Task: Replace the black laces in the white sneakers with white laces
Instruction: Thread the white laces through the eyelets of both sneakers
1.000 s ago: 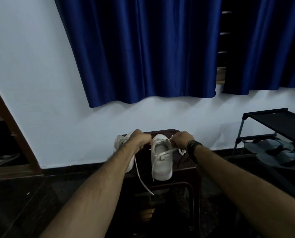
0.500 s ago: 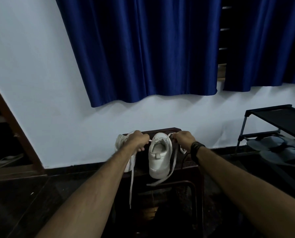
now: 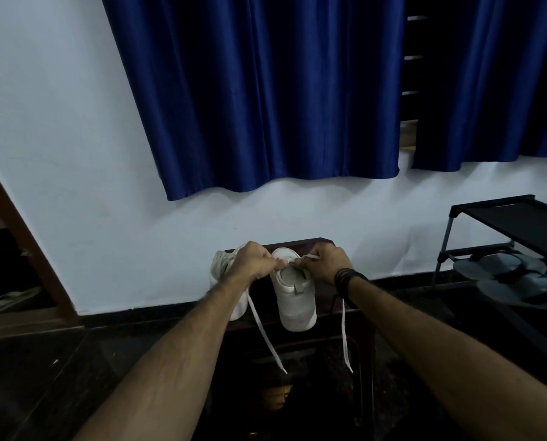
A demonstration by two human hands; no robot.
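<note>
Two white sneakers stand on a small dark wooden table (image 3: 326, 241), heels toward me. Over the top of the right sneaker (image 3: 296, 297) both my hands meet. My left hand (image 3: 254, 261) is curled and pinches one end of a white lace (image 3: 266, 337), which hangs down past the table's front edge. My right hand (image 3: 324, 262), with a black wristband, pinches the other part of the lace; its second tail (image 3: 344, 335) dangles on the right. The left sneaker (image 3: 221, 265) is mostly hidden behind my left hand and forearm. A dark cord hangs near my right wrist.
A black shoe rack (image 3: 501, 218) with grey sandals (image 3: 520, 281) stands at the right. Blue curtains (image 3: 266, 90) hang on the white wall behind. A wooden door frame (image 3: 21, 237) rises at the left. The floor is dark.
My hands have come closer together over the right sneaker. The right lace tail, looped under the heel before, now hangs straight down; the left tail swung slightly right.
</note>
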